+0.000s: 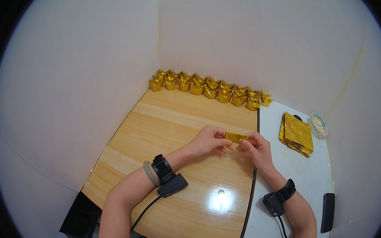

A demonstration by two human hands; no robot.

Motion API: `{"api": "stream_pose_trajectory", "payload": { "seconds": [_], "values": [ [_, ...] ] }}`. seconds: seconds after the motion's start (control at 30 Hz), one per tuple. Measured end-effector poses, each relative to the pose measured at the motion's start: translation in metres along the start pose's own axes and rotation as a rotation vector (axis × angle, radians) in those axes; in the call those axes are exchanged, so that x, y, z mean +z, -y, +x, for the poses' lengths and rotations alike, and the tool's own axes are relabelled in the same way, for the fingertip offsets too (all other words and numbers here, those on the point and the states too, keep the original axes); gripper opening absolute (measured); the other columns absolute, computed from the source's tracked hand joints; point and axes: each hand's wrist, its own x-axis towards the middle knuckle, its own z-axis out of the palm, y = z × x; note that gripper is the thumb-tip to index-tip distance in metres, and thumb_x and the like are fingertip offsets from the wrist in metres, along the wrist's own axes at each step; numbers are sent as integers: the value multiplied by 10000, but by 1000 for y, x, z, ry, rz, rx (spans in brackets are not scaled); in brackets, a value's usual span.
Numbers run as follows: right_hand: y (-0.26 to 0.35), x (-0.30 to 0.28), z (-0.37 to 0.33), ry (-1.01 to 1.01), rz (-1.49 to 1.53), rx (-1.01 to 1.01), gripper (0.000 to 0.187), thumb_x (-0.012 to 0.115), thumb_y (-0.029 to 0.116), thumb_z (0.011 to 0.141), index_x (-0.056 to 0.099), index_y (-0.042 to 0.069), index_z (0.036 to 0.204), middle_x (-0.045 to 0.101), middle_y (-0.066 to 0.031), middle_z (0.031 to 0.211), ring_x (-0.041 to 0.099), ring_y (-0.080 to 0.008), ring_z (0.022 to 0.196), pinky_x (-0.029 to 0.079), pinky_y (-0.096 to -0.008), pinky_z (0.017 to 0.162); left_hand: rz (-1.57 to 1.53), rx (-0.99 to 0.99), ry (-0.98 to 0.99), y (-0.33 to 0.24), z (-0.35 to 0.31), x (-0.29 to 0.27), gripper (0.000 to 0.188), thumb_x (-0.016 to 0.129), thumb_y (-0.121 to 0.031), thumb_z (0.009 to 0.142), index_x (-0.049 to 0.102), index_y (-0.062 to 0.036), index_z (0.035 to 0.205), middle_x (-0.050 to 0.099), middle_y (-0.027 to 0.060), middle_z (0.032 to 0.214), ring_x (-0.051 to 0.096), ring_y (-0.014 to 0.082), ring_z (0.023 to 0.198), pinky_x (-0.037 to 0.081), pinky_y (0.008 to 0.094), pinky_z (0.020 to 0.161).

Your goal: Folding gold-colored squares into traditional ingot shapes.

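Between my two hands is a small folded strip of gold foil paper (236,137), held level above the wooden tabletop. My left hand (211,140) pinches its left end between thumb and fingers. On the right end, my right hand (257,150) has a similar pinch, thumb toward me. Along the back of the table stand folded gold paper ingots (211,90), boat-shaped with pointed tips, set close together in rows. To the right lies a stack of flat gold foil sheets (299,133), its edges slightly fanned.
The wood-grain tabletop (168,117) meets a white surface (284,170) along a dark seam. A pale woven round item (318,125) sits beyond the stack, near the right wall. A black oblong object (328,212) lies at the right edge. Cables trail from both wrist-worn devices.
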Motion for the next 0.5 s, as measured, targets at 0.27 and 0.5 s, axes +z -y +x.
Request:
{"api": "stream_pose_trajectory", "payload": {
  "seconds": [0.27, 0.5],
  "values": [
    [-1, -1, 0, 52, -141, -46, 149, 604, 94, 853, 604, -29, 937, 666, -77, 786, 634, -108, 715, 499, -226, 641, 374, 380, -280, 3, 1, 8, 102, 664, -77, 789, 621, -23, 865, 613, 31, 826, 571, 97, 735, 458, 228, 625],
    [-1, -1, -2, 52, -404, -121, 132, 637, 140, 830, 656, 19, 882, 668, -70, 712, 635, -94, 643, 467, -221, 579, 765, 625, -303, -1, -2, 11, 132, 681, -133, 724, 651, -105, 849, 592, 50, 831, 523, 211, 886, 445, 324, 770]
  ]
}}
